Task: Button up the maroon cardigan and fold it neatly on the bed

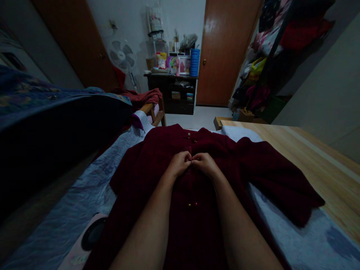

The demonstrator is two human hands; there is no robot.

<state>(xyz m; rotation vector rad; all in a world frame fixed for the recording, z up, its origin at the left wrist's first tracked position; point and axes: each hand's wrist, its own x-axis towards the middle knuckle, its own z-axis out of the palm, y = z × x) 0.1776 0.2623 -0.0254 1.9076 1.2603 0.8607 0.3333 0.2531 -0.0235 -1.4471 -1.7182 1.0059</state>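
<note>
Hands (pixel 179 165) together, tight on maroon garment (pixel 154 165), bluish sheet (pixel 92 187) beneath, wooden door (pixel 225 52) beyond white floor (pixel 206 116).

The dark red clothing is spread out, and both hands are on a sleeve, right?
Not on a sleeve: the head view shows the left hand and right hand at the middle front of the dark red clothing. It is spread out.

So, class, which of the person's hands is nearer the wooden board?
Right: the right hand is over the maroon garment, left of the board; the left hand is farther left.
</note>
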